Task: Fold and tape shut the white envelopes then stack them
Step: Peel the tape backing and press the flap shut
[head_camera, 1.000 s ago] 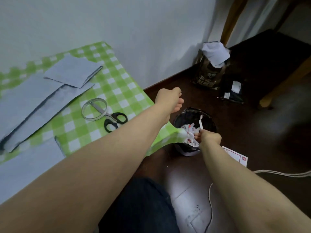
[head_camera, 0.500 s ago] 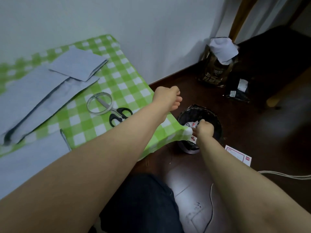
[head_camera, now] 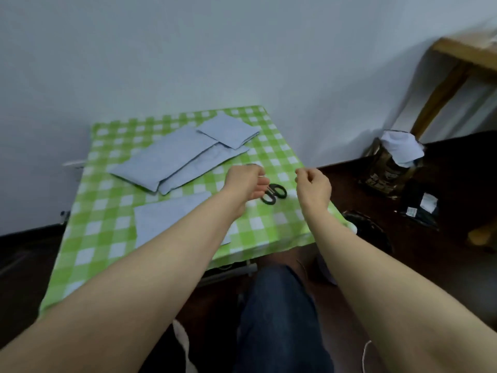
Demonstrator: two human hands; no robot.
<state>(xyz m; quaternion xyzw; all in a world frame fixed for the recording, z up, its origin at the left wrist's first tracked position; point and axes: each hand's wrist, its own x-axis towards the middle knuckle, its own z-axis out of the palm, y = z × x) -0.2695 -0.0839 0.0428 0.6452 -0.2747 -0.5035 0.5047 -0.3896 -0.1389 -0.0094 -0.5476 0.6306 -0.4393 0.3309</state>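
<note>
My forearms enter from 7 and 5 o'clock, converging toward 12. My left hand [head_camera: 246, 184] has loosely curled fingers, grip unclear; my right hand [head_camera: 313, 187] is curled, thumb meeting forefinger.

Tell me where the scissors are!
Head view: the scissors lie on the checked tablecloth near its right edge, between the left hand and the right hand.

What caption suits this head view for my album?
A person's left hand and right hand poised above a checked tablecloth bearing white envelopes and black scissors.

scissors [head_camera: 273, 193] by the right edge, envelopes [head_camera: 172, 160] across far half, bare tablecloth [head_camera: 88, 238] near left
</note>
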